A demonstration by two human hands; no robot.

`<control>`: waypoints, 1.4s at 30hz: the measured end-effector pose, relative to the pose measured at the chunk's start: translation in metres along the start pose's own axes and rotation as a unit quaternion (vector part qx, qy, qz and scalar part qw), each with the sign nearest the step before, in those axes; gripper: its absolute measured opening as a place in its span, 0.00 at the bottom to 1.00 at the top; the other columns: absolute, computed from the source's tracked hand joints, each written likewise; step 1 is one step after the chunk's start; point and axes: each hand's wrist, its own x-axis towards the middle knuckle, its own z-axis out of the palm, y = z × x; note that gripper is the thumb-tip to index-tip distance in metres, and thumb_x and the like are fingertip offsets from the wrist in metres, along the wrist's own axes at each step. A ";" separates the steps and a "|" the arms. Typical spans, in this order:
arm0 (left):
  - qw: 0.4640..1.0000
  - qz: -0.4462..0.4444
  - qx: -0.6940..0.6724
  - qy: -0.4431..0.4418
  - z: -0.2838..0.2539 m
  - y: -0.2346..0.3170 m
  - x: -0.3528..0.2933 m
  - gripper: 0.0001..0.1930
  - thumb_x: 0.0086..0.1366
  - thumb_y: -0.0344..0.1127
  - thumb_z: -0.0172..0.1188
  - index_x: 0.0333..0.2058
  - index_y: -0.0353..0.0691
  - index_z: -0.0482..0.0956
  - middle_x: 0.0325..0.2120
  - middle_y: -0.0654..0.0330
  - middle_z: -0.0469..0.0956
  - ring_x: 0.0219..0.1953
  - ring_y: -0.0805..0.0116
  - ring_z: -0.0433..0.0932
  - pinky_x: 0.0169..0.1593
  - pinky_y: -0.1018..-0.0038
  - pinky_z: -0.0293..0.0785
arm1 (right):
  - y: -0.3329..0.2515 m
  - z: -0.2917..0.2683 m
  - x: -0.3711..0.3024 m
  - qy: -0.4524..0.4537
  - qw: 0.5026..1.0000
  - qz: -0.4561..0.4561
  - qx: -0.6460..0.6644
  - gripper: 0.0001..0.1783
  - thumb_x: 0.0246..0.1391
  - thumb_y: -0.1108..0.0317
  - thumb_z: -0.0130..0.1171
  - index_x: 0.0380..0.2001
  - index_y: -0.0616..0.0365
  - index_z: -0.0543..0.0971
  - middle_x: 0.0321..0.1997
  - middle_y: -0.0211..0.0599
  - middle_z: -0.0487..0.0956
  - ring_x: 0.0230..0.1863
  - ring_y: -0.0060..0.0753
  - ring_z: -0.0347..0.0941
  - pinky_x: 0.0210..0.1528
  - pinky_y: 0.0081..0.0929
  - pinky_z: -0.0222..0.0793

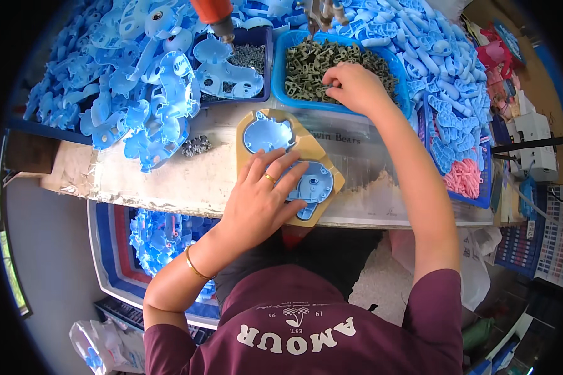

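A tan fixture block (244,139) lies on the bench in front of me, with a rounded light-blue plastic shell (268,134) in its upper hollow and a second blue shell (316,182) in its lower one. My left hand (259,190) rests palm down over the block, fingers spread across the blue pieces and covering part of them. Off to the right, my right hand (355,86) dips into a blue tray (279,75) full of small olive-green plastic parts (306,72). Its fingers are curled together; whatever lies between them is hidden.
Blue plastic shells (116,75) are heaped at left, more blue pieces (419,44) at right. A dark bin of small screws (250,56) stands beside the tray, under a red power screwdriver (214,11). Pink parts (463,178) sit far right. A striped container (116,250) is below the bench.
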 end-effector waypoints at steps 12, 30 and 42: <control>1.000 0.013 -0.001 -0.010 -0.011 -0.001 0.004 0.30 0.58 0.43 0.70 0.59 0.40 0.74 0.60 0.55 0.72 0.63 0.51 0.68 0.66 0.55 0.65 | 0.005 -0.033 -0.020 -0.008 0.968 0.068 0.242 0.05 0.58 0.73 0.62 0.38 0.60 0.78 0.31 0.32 0.81 0.34 0.25 0.78 0.38 0.25 0.72; 0.961 -0.116 -0.242 0.065 -0.013 0.008 0.039 0.13 0.64 0.25 0.66 0.48 0.35 0.84 0.39 0.53 0.85 0.37 0.68 0.85 0.42 0.75 0.81 | -0.028 -0.100 -0.173 0.077 0.943 0.131 0.295 0.11 0.60 0.72 0.63 0.46 0.60 0.81 0.40 0.34 0.84 0.40 0.26 0.81 0.43 0.27 0.77; 0.867 -0.224 -0.445 0.021 -0.014 -0.011 0.026 0.13 0.74 0.34 0.60 0.50 0.33 0.84 0.43 0.59 0.84 0.35 0.77 0.80 0.42 0.79 0.80 | 0.140 -0.121 -0.309 0.077 0.912 0.398 0.059 0.07 0.54 0.72 0.67 0.36 0.62 0.82 0.31 0.32 0.84 0.33 0.22 0.80 0.37 0.23 0.75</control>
